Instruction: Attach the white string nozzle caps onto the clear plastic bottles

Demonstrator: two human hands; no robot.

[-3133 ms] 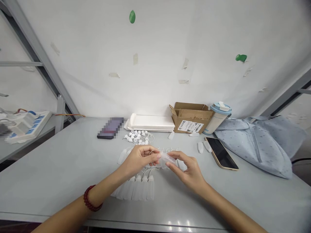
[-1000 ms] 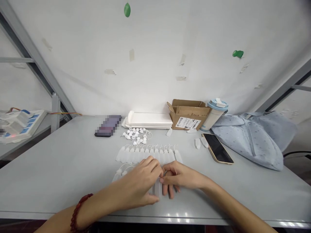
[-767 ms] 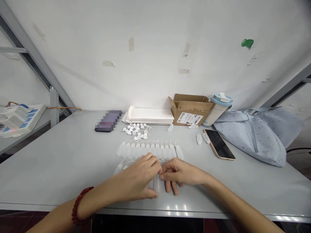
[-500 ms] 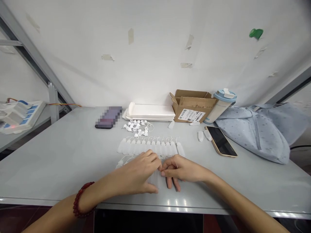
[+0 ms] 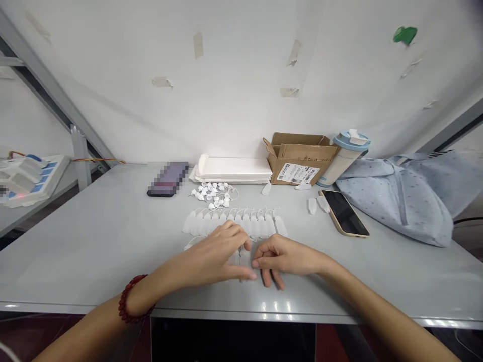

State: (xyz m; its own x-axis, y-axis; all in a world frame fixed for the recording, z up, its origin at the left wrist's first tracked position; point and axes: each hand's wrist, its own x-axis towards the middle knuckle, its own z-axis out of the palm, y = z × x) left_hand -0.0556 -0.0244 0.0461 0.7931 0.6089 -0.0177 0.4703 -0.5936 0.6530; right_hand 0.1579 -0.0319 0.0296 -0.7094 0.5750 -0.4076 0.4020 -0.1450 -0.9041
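Observation:
My left hand hovers over a second, nearer row of translucent plastic tubes, thumb and index finger spread apart with nothing plainly held between them. Its back hides part of that row. Just to the right, my right hand rests low by the end tube, thumb and index finger pressed together and the other fingers curled down. Whatever lies in that pinch is hidden. Beyond both hands runs a tidy row of frosted white tubes with thin cords at their tops. Small white caps lie heaped behind this row.
Along the wall stand white trays, an open cardboard box and a tumbler. A blurred phone lies left. To the right are loose tubes, another phone and a blue cloth bag.
My left thumb and index finger have spread wider, and the hand has shifted slightly right over the near tubes. My right hand keeps its pinch nearly in place. The camera view has tilted slightly.

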